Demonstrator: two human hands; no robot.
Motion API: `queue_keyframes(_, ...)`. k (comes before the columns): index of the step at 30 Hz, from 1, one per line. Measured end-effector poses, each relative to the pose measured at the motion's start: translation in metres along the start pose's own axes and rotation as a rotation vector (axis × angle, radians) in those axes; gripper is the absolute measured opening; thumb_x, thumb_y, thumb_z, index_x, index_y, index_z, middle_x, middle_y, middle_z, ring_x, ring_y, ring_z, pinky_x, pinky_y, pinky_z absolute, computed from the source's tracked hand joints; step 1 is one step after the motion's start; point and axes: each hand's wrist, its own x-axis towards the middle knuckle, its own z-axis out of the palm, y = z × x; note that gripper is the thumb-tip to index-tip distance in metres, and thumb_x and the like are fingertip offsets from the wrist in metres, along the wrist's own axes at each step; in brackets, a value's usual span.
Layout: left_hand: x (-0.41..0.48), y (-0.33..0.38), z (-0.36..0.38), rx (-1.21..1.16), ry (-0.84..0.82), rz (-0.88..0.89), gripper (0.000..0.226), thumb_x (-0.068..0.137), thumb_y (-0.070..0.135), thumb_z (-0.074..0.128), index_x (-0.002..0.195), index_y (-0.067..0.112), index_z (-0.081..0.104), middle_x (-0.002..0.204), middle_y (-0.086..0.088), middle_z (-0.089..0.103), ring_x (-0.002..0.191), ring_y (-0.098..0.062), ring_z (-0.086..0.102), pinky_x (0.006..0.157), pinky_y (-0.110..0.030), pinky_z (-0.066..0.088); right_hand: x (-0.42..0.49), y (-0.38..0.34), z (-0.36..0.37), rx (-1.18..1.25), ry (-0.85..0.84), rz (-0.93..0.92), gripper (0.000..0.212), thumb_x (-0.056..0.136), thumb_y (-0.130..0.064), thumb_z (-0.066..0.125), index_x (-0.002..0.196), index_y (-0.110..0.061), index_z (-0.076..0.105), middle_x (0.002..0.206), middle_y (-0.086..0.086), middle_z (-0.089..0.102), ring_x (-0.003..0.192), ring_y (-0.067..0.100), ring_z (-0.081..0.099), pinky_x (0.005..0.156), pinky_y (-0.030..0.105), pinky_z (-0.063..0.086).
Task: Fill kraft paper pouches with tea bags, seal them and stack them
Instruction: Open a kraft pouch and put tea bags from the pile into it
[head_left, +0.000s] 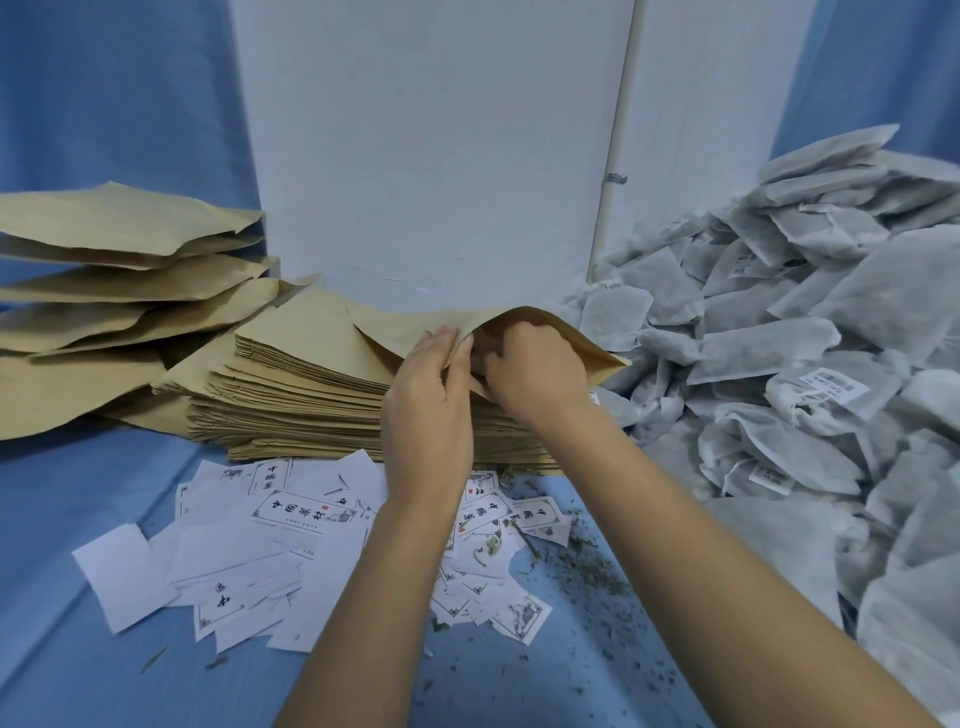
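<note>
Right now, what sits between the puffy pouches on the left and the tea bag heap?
In the head view, a flat pouch stack; over it the left hand and right hand hold one pouch open.

Right hand (535, 364) fingertips hidden inside pouch (405, 330).

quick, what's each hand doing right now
Left hand: fingers pinch the upper lip of the top kraft pouch.
Right hand: fingers curled inside the same pouch's mouth, gripping it.

Soft even light, wide-angle edge bending
</note>
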Motion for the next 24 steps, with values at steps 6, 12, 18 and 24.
queue_keyframes(6, -0.002, 0.001, 0.001, -0.024, 0.033, 0.013, 0.034, 0.097, 0.024, 0.050, 0.126, 0.010, 0.060, 0.130, -0.003, 0.060, 0.127, -0.012, 0.048, 0.107, -0.025, 0.036, -0.005, -0.012, -0.004, 0.546, -0.135, 0.047, 0.020, 0.089, -0.011, 0.046, 0.075, -0.004, 0.059, 0.076, 0.008, 0.062, 0.071, 0.023, 0.052, 0.057, 0.028, 0.037)
queue_keyframes(12, -0.004, -0.001, 0.002, 0.011, 0.002, 0.022, 0.035, 0.098, 0.026, 0.048, 0.128, 0.010, 0.058, 0.131, -0.003, 0.058, 0.131, -0.012, 0.045, 0.106, -0.019, 0.032, 0.002, 0.004, 0.002, 0.504, -0.176, 0.204, 0.024, 0.091, -0.010, 0.044, 0.100, 0.002, 0.062, 0.103, 0.014, 0.064, 0.085, 0.024, 0.053, 0.063, 0.030, 0.037)
queue_keyframes(18, 0.005, -0.003, 0.003, 0.198, -0.133, 0.001, 0.041, 0.102, 0.032, 0.031, 0.135, 0.015, 0.047, 0.143, 0.000, 0.045, 0.142, -0.013, 0.022, 0.115, -0.031, 0.020, -0.027, 0.020, 0.012, 0.596, 0.353, 0.110, 0.024, 0.084, -0.008, 0.044, 0.073, -0.014, 0.064, 0.081, -0.002, 0.067, 0.078, 0.015, 0.058, 0.068, 0.030, 0.042)
queue_keyframes(24, 0.006, -0.010, 0.003, 0.265, -0.189, -0.026, 0.044, 0.103, 0.033, 0.027, 0.140, 0.017, 0.042, 0.150, -0.002, 0.036, 0.143, -0.018, 0.020, 0.116, -0.038, 0.018, -0.041, 0.080, 0.036, 0.830, 0.422, 0.660, 0.022, 0.087, -0.003, 0.043, 0.071, -0.014, 0.053, 0.074, 0.004, 0.056, 0.072, 0.025, 0.054, 0.069, 0.039, 0.049)
